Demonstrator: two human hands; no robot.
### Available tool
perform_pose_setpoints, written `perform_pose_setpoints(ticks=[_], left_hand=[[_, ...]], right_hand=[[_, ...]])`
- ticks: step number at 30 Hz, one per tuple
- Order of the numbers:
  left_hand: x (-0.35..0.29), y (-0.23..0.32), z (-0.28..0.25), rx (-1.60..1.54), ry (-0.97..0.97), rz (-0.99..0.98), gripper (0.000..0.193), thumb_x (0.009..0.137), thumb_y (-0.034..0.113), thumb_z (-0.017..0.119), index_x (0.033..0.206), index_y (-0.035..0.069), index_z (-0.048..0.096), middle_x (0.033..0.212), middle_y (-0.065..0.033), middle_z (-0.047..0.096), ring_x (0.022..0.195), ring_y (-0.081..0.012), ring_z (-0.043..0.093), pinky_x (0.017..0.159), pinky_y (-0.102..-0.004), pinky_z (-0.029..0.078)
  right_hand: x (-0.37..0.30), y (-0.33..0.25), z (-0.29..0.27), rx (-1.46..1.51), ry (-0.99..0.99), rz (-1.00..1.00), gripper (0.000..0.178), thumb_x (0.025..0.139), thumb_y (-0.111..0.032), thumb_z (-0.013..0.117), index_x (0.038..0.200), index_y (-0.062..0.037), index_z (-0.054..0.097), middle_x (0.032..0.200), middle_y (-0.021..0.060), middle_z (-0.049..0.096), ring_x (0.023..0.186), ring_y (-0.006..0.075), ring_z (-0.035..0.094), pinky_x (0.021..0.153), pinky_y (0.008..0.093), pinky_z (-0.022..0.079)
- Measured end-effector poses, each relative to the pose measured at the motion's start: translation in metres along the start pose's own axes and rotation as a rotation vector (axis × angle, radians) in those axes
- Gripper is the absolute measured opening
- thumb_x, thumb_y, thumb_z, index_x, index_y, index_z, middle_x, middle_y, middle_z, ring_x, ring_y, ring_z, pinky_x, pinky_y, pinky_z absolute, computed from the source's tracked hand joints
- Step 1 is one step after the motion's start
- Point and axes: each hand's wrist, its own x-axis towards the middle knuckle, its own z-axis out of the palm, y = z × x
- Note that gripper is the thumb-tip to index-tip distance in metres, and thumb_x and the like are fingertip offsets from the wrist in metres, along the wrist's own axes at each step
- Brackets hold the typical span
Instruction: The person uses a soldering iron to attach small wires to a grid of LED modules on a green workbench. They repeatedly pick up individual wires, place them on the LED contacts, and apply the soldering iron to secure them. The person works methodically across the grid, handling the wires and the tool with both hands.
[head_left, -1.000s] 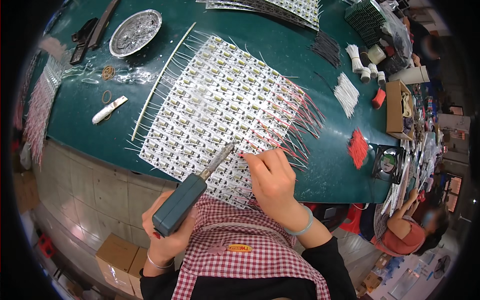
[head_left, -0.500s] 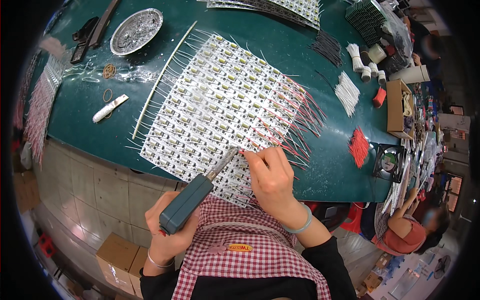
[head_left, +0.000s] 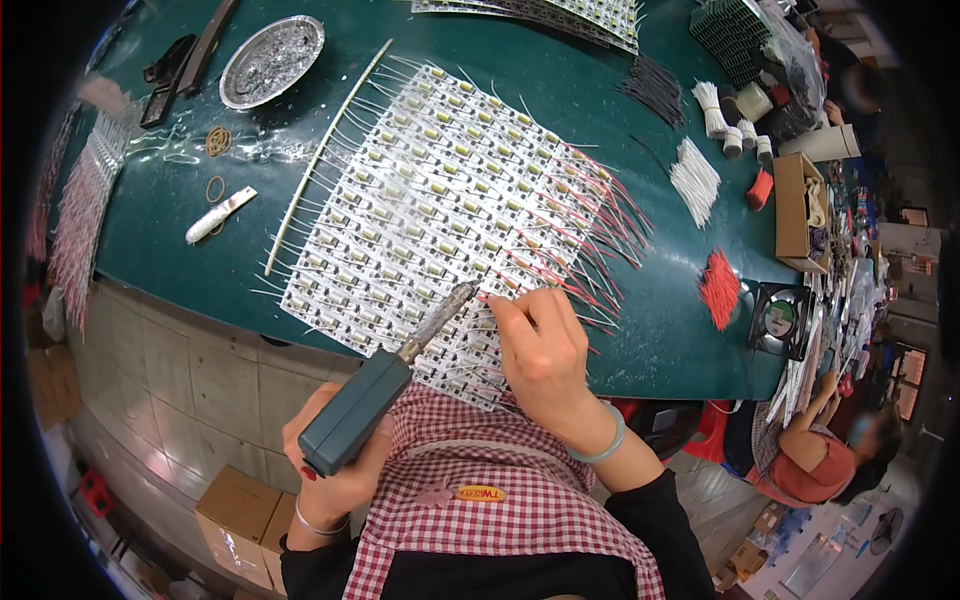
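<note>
My left hand (head_left: pixel 340 450) is wrapped round the dark green handle of a soldering iron (head_left: pixel 358 408). The iron's tip reaches the white circuit board panel (head_left: pixel 400 215), close to my right fingertips. That panel carries many small components in rows, with white wires along its left side and red and black ones along its right. My right hand (head_left: pixel 545 350) is closed in a pinch over the panel's lower right part, on a thin red wire (head_left: pixel 486 297) whose end lies by the iron's tip.
Bundles of black wires (head_left: pixel 655 92), white wires (head_left: pixel 694 182) and red wires (head_left: pixel 718 290) lie to the right, near a small fan (head_left: pixel 780 320). A metal dish (head_left: pixel 272 62) and a wrapped blade-like tool (head_left: pixel 221 216) rest at the left. Another person (head_left: pixel 815 450) sits at the right.
The soldering iron and my left hand have shifted slightly down and left, while the tip has tilted up a little. My right hand stays almost in place.
</note>
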Motion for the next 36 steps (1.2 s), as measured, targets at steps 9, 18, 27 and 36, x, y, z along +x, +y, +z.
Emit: perform_pose_setpoints(ticks=[9,18,27,36], left_hand=[[-0.005,0.003,-0.002,-0.026,0.008,-0.054,0.025,0.071,-0.004,0.076,0.095,-0.007,0.070,0.095,-0.0177,0.070,0.079,-0.0238,0.069,0.070,-0.0306,0.054],[-0.011,0.000,-0.007,-0.007,0.008,-0.047,0.025,0.071,-0.004,0.076,0.096,-0.008,0.070,0.094,-0.0179,0.070,0.079,-0.0240,0.069,0.070,-0.0314,0.054],[-0.014,0.000,-0.005,-0.002,0.021,-0.012,0.023,0.071,-0.004,0.076,0.093,-0.007,0.068,0.091,-0.0161,0.069,0.076,-0.0227,0.068,0.067,-0.0306,0.053],[-0.014,-0.004,-0.002,0.011,0.026,0.024,0.020,0.072,-0.002,0.076,0.091,-0.005,0.068,0.088,-0.0145,0.068,0.073,-0.0233,0.067,0.064,-0.0311,0.052]], right_hand=[[0.001,-0.002,0.000,0.018,0.042,0.009,0.021,0.074,0.003,0.071,0.095,0.0000,0.068,0.077,0.0063,0.050,0.072,0.0223,0.053,0.058,0.0338,0.045],[-0.009,-0.007,-0.001,0.071,0.001,0.001,0.025,0.072,0.005,0.068,0.096,-0.0022,0.069,0.076,0.0058,0.050,0.072,0.0229,0.053,0.059,0.0345,0.045],[-0.011,-0.010,0.000,0.087,-0.015,0.029,0.026,0.073,0.005,0.068,0.098,-0.0030,0.070,0.076,0.0057,0.049,0.070,0.0221,0.053,0.059,0.0340,0.045],[-0.010,-0.014,-0.001,0.078,-0.006,0.047,0.026,0.073,0.009,0.071,0.096,-0.0015,0.071,0.075,0.0073,0.050,0.069,0.0234,0.054,0.059,0.0353,0.045]])
